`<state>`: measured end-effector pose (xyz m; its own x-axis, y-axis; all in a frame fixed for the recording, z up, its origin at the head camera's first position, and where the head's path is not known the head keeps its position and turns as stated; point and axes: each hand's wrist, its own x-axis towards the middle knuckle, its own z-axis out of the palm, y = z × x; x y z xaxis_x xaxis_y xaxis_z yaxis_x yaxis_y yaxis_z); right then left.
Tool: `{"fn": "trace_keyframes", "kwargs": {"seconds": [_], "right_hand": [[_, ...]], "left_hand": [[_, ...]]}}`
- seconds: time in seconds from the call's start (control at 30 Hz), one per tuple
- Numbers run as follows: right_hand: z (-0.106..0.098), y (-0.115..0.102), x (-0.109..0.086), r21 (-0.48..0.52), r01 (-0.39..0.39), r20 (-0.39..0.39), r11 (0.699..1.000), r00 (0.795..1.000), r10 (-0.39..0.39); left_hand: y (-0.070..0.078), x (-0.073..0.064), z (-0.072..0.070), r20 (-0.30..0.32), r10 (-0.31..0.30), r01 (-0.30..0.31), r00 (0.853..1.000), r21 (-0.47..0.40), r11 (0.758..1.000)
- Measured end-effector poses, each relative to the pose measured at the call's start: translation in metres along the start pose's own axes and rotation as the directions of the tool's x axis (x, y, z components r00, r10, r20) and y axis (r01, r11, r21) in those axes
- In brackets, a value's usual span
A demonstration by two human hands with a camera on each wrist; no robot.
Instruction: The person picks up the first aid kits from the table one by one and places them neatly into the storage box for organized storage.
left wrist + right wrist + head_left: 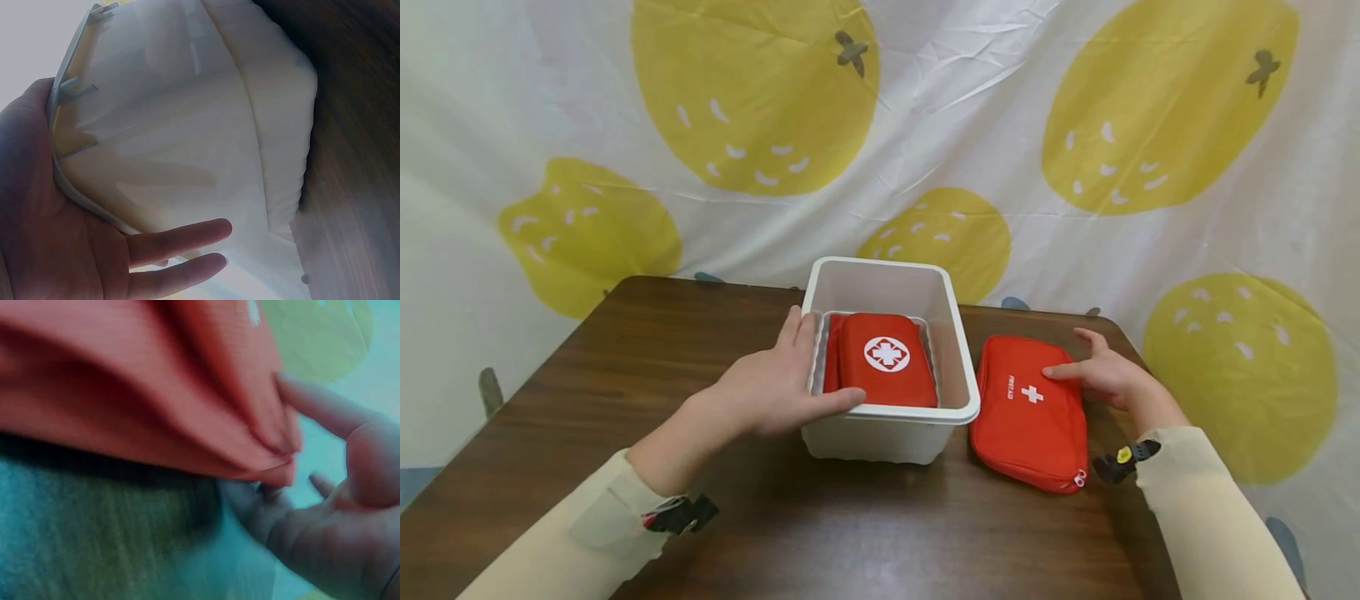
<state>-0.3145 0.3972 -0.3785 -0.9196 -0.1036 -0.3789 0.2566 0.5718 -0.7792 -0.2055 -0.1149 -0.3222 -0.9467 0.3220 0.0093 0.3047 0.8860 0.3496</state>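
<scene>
A white plastic bin (868, 440) stands on the table, with a red first aid case (891, 375) bearing a white cross emblem inside it. The left hand (775, 383) rests at the bin's near left corner, thumb along the front rim. In the left wrist view, two fingers (181, 244) stretch straight beside the bin's outer wall. To the right of the bin is a flat red first aid pouch (1022, 433) with white lettering and a zipper. The right hand (1108, 375) holds the pouch's right edge, thumb on top and other fingers under it, seen in the right wrist view.
Below the case in the bin lie another red item (832, 354) and a clear plastic container (817, 367). The brown wooden table (730, 508) reaches back to a hanging cloth (940, 108) printed with yellow fruit. The pouch lies near the table's right edge.
</scene>
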Motion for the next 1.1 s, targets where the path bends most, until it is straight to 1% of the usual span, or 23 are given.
{"fn": "trace_keyframes", "kwargs": {"seconds": [0.1, 0.2, 0.27, 0.33, 0.53, 0.73, 1.1], "right_hand": [[0.0, 0.006, 0.0, 0.082, 0.076, -0.003, 0.994, 0.997, -0.076], [0.002, 0.011, 0.002, 0.154, 0.14, 0.008, 0.978, 0.99, -0.143], [0.002, 0.014, 0.002, 0.185, 0.177, 0.006, 0.967, 0.983, -0.181], [0.003, 0.015, 0.003, 0.209, 0.197, 0.003, 0.958, 0.979, -0.203], [0.006, 0.015, 0.004, 0.227, 0.192, -0.005, 0.955, 0.981, -0.196], [0.008, 0.013, 0.001, 0.28, 0.193, -0.025, 0.94, 0.981, -0.194], [0.005, 0.009, -0.003, 0.339, 0.17, -0.036, 0.925, 0.985, -0.168]], "left_hand": [[0.0, 0.001, 0.0, 0.001, 0.0, 0.0, 1.0, 0.0, 1.0], [0.0, 0.001, 0.0, 0.0, 0.001, -0.001, 1.0, -0.002, 1.0], [0.0, 0.001, 0.0, -0.001, 0.003, -0.003, 1.0, -0.001, 1.0], [0.0, 0.0, 0.0, -0.003, 0.007, -0.007, 1.0, -0.001, 1.0], [-0.001, 0.001, 0.0, -0.008, 0.01, -0.01, 1.0, -0.003, 1.0], [-0.002, 0.001, 0.0, -0.01, 0.012, -0.012, 1.0, 0.0, 1.0], [-0.002, 0.001, 0.001, -0.011, 0.016, -0.016, 1.0, -0.006, 1.0]]}}
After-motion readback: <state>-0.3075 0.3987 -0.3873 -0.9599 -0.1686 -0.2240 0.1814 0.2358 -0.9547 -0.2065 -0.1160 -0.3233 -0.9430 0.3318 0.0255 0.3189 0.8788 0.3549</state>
